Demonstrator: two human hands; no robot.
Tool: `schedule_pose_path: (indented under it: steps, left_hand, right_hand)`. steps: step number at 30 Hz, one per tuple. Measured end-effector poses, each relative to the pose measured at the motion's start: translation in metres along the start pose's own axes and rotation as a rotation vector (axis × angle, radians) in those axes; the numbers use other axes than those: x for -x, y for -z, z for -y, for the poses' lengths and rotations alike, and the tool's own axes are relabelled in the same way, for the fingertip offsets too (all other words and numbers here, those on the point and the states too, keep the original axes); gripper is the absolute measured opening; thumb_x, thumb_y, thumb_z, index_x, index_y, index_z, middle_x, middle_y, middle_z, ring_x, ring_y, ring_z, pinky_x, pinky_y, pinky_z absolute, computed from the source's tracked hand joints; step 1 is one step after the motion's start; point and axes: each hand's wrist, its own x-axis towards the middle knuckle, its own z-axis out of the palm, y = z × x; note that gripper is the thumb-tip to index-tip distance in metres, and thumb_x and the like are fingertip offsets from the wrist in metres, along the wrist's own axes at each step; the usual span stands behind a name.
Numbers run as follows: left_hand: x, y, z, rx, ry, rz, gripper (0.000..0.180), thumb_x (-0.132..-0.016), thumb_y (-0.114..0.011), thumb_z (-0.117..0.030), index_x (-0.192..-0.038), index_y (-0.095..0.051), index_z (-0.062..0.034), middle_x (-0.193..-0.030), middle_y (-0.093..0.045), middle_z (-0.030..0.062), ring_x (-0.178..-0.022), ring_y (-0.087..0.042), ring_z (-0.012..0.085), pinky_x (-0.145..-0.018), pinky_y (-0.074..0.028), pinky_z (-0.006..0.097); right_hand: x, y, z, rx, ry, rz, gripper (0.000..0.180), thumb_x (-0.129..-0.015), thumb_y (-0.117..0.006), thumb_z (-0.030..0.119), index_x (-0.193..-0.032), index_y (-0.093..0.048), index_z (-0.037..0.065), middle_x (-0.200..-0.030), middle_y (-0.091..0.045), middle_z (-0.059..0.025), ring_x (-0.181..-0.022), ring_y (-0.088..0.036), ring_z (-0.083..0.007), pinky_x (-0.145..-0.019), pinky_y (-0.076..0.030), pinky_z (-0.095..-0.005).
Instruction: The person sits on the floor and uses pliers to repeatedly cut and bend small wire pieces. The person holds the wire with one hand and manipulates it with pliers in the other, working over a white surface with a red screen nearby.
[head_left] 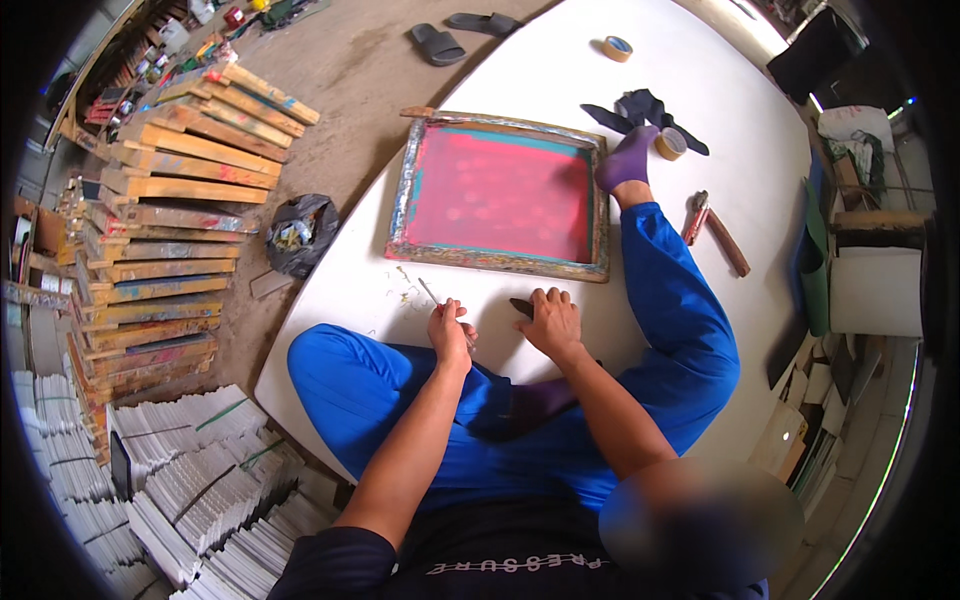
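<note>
My left hand point(452, 335) is closed around a thin tool with a metal shaft point(428, 291) that looks like a screwdriver. Its shaft points up and to the left, toward small yellowish scraps point(408, 290) on the white table. My right hand point(553, 328) rests on the tabletop with bent fingers. Against its thumb lies a small dark object point(521, 307), partly covered by the hand, its kind unclear. Just beyond both hands sits a screen-printing frame point(500, 262) with worn wooden edges and a pink mesh point(500, 195) bordered in teal.
On the white table point(520, 75), tape rolls point(618, 48), dark cloth point(645, 105), a red-handled tool point(697, 218) and a brown wooden-handled tool point(728, 243) lie about. My purple-socked foot point(628, 160) touches the frame. Stacked wooden frames point(170, 245) and a black bag point(301, 235) stand left.
</note>
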Motion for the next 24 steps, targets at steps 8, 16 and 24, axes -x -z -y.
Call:
schedule_pose_path:
  steps: [8,16,24]
  left_hand:
    - [0.002,-0.003,0.024,-0.115,-0.037,0.049,0.028,-0.099,-0.055,-0.030,-0.104,-0.058,-0.0028,-0.091,-0.061,0.0083,-0.043,-0.050,0.0117,-0.040,-0.042,0.028]
    - [0.010,-0.004,0.023,-0.142,-0.063,0.075,0.026,-0.099,-0.058,-0.029,-0.101,-0.060,-0.0039,-0.088,-0.062,0.0064,-0.043,-0.049,0.0105,-0.040,-0.041,0.027]
    - [0.008,-0.011,0.025,-0.155,-0.060,0.103,0.024,-0.099,-0.058,-0.028,-0.100,-0.061,-0.0044,-0.085,-0.062,0.0050,-0.043,-0.049,0.0099,-0.039,-0.040,0.026]
  right_hand:
    - [0.006,-0.012,-0.039,-0.140,-0.113,0.280,0.056,-0.069,-0.084,0.032,-0.110,-0.061,0.002,-0.100,-0.067,-0.0206,-0.100,-0.065,-0.0372,-0.088,-0.052,-0.0451]
    - [0.003,0.014,-0.039,-0.711,-0.329,0.416,0.036,-0.087,-0.066,0.028,-0.103,-0.058,-0.004,-0.080,-0.068,-0.0184,-0.066,-0.068,-0.0261,-0.059,-0.056,-0.0403]
    - [-0.001,0.027,-0.053,-1.197,-0.562,0.411,0.039,-0.098,-0.058,0.030,-0.110,-0.057,-0.007,-0.085,-0.066,-0.0143,-0.070,-0.067,-0.0207,-0.059,-0.054,-0.0360]
